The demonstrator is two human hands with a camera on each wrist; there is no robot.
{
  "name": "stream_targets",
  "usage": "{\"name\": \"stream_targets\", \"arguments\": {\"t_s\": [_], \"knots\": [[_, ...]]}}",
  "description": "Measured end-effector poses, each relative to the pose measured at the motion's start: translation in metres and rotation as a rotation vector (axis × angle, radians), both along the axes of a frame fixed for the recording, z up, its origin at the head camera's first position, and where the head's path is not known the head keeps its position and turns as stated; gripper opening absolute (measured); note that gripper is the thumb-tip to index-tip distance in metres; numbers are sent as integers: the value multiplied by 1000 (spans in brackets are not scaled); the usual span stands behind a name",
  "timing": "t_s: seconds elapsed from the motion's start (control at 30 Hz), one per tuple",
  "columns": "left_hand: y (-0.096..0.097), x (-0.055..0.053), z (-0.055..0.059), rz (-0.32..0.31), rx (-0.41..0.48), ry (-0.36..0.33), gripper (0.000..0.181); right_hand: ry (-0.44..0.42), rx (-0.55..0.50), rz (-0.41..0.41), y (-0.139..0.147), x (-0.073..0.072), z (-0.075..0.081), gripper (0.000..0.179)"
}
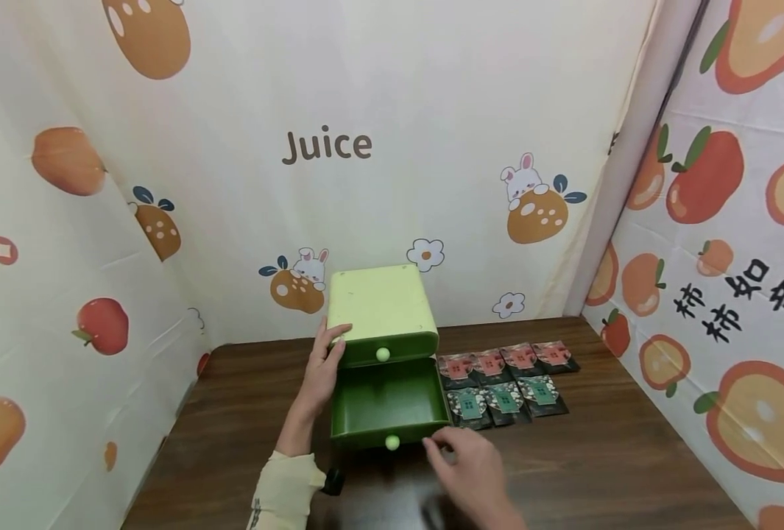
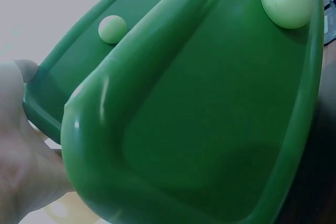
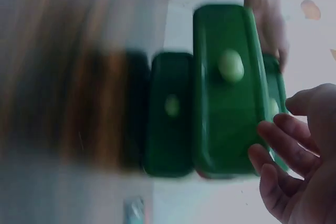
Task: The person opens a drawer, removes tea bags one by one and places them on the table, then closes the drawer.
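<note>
A small drawer cabinet (image 1: 381, 302) with a pale yellow-green top and green drawers stands against the back wall. One drawer (image 1: 392, 397) is pulled far out, and nothing lies in the visible part of it; its front bears a round light-green knob (image 1: 392, 442). My left hand (image 1: 322, 368) holds the cabinet's upper left front corner, fingers over the top edge and thumb at the front. Close to the pulled-out drawer's right front corner is my right hand (image 1: 467, 467), fingers loosely bent and holding nothing. In the right wrist view its fingertips (image 3: 268, 129) are by the drawer's rim; contact is unclear.
Right of the cabinet, several flat packets lie in two rows on the dark wooden table (image 1: 584, 456): red-labelled packets (image 1: 523, 358) behind, green-labelled packets (image 1: 507, 398) in front. A further green drawer front (image 3: 170, 114) shows below the pulled-out one. Fruit-patterned cloth walls enclose the table.
</note>
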State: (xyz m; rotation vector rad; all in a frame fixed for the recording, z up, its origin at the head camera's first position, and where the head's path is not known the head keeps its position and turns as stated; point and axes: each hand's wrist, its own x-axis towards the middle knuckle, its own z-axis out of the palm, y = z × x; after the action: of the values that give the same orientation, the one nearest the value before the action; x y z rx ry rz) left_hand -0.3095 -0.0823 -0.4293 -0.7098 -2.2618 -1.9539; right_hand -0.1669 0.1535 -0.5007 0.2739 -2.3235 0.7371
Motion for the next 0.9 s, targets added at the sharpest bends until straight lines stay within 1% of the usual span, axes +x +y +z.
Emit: {"name": "stream_targets", "arguments": {"t_s": [0.07, 0.17, 0.3, 0.4, 0.43, 0.53, 0.67, 0.77, 0.9], "knots": [[1, -1, 0, -5, 4, -1, 36, -49, 12, -24, -15, 2, -4, 13], [1, -1, 1, -1, 2, 3, 36, -132, 42, -53, -32, 1, -10, 14], [0, 0, 1, 10, -4, 11, 36, -238, 88, -77, -47, -4, -17, 25], [-1, 0, -1, 3, 0, 11, 36, -286, 116, -91, -54, -8, -21, 31], [-1, -1, -3, 0, 8, 12, 36, -289, 125, -95, -56, -10, -22, 31], [-1, -8, -14, 5, 22, 21, 36, -279, 136, -109, -61, -13, -24, 32], [-1, -19, -30, 24, 14, 43, 36, -242, 144, -124, -63, -17, -26, 42], [-2, -22, -34, 29, 7, 54, 36, -204, 145, -134, -63, -20, -27, 45], [-3, -23, -37, 33, 5, 51, 35, -163, 135, -151, -63, -26, -29, 41]]}}
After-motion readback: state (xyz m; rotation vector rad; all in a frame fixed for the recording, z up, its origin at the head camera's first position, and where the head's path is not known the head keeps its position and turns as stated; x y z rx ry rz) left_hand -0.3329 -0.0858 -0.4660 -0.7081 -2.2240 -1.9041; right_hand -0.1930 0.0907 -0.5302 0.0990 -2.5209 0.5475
